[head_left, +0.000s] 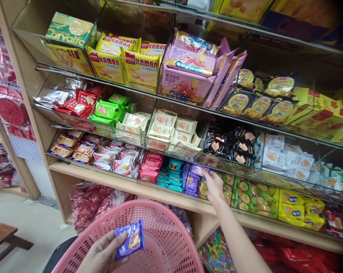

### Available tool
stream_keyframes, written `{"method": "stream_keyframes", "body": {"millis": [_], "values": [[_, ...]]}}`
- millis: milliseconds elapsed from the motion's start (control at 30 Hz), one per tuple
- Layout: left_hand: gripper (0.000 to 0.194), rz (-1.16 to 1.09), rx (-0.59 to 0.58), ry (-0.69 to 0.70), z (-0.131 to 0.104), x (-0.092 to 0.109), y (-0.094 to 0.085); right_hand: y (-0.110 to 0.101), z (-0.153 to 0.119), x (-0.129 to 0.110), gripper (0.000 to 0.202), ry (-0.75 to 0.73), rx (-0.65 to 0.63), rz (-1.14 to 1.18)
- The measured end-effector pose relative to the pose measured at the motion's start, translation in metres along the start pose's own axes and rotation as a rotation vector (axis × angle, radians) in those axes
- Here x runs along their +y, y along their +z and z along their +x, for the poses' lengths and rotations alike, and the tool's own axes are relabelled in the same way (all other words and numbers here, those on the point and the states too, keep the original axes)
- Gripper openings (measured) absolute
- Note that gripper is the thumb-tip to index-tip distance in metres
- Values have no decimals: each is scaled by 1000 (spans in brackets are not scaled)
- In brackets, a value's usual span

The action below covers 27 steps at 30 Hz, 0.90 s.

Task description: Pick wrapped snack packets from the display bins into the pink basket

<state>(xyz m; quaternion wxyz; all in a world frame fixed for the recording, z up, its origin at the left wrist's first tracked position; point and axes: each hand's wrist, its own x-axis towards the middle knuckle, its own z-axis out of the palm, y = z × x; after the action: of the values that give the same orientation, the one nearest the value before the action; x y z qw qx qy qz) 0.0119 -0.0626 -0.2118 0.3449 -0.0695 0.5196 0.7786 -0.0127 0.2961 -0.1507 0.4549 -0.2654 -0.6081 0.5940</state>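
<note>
My left hand [104, 252] pinches a purple snack packet [130, 239] above a pink perforated basket [148, 208]. Out at the lowest shelf row, my right hand [215, 185] has its fingers at a purple packet [198, 169] lying on top of other purple packets [192, 183]. Its thumb and finger are closed around that packet's edge. Teal packets [171, 172] lie just left of it, and round green-and-brown packets [243, 195] sit to the right.
Clear dividers [148, 132] split the tiered shelves of wrapped snacks. A wooden ledge [126, 182] runs below them. Bagged red packets [88, 204] lie under the ledge, colourful ones [218, 250] lower right. A wooden stool [0, 235] stands far left.
</note>
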Motion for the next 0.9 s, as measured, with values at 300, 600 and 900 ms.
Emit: {"method": "stream_keyframes", "body": {"millis": [300,600,900], "values": [[45,9,-28,5,2,-1,6,-44,-86,-10,28,355,-161,273],[44,-63,-125,11,4,-6,19,-5,-199,-11,21,567,-585,299],[49,-68,-229,-8,1,-3,22,12,-231,11,25,398,-684,161]]}}
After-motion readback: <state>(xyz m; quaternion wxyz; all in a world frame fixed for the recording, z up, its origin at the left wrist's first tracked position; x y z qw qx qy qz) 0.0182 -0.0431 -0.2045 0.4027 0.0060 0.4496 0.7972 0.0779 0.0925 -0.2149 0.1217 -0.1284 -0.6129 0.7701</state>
